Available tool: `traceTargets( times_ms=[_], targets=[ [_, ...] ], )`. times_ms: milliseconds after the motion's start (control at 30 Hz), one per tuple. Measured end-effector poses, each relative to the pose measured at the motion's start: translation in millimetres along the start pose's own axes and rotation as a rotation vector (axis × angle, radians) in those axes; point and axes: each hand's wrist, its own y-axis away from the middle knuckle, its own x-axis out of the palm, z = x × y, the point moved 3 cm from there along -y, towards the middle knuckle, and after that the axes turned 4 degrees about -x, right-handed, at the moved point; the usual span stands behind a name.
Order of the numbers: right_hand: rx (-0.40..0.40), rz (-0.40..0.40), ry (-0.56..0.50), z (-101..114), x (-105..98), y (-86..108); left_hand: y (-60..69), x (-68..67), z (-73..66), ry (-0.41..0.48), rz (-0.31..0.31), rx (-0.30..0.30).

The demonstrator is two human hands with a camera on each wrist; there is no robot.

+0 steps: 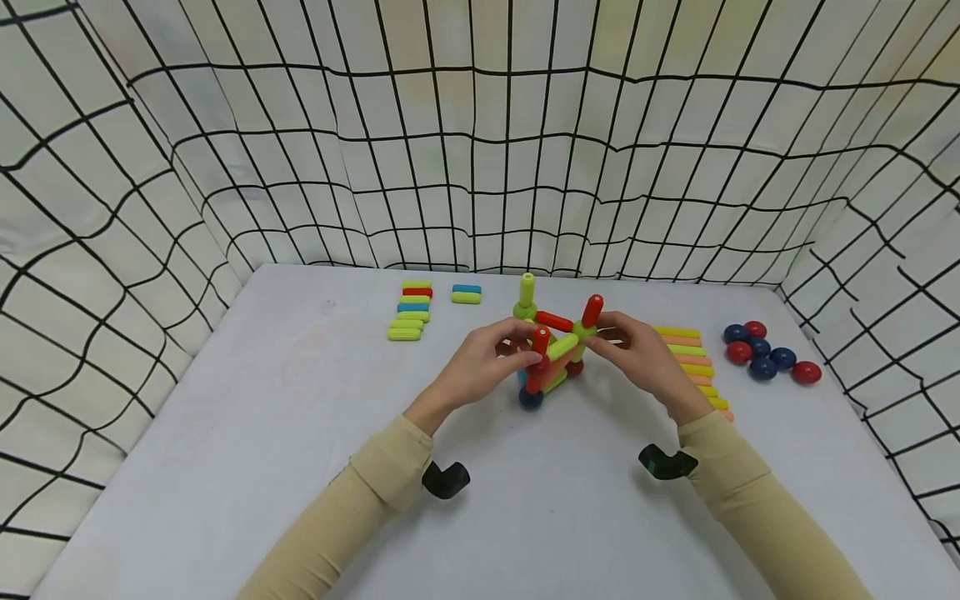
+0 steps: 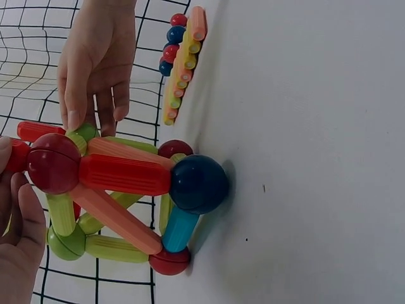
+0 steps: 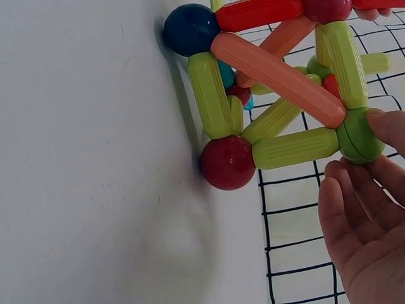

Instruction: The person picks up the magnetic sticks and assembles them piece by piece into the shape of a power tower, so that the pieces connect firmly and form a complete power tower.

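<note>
A box-like frame of magnetic rods and balls stands on the table between my hands. My left hand pinches an upright red rod on a red ball at the frame's near top corner. With thumb and fingertips, my right hand pinches a green ball at another top corner; another red rod rises from it. Below, a blue ball and a red ball rest on the table. Orange rods run diagonally across the sides. Behind, a light green rod stands upright.
Short green, red and blue rods lie in a column at the back left, beside a blue and green pair. Longer yellow and orange rods lie right, near loose blue and red balls. Black netting surrounds the table.
</note>
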Motion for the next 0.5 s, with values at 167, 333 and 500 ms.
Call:
traceTargets(
  times_ms=[167,333,500],
  targets=[
    [-0.018,-0.005,-0.003,1.1,-0.3,0.1,-1.0,-0.8,-0.9,-0.021,0.005,0.008],
    [-0.019,-0.004,0.000,2.4,0.1,1.2,-1.0,-1.1,-1.0,-0.029,0.011,-0.005],
    [-0.020,-0.004,-0.002,2.0,0.2,0.9,-0.8,-1.4,-1.9,-0.030,0.019,-0.014]
  ],
)
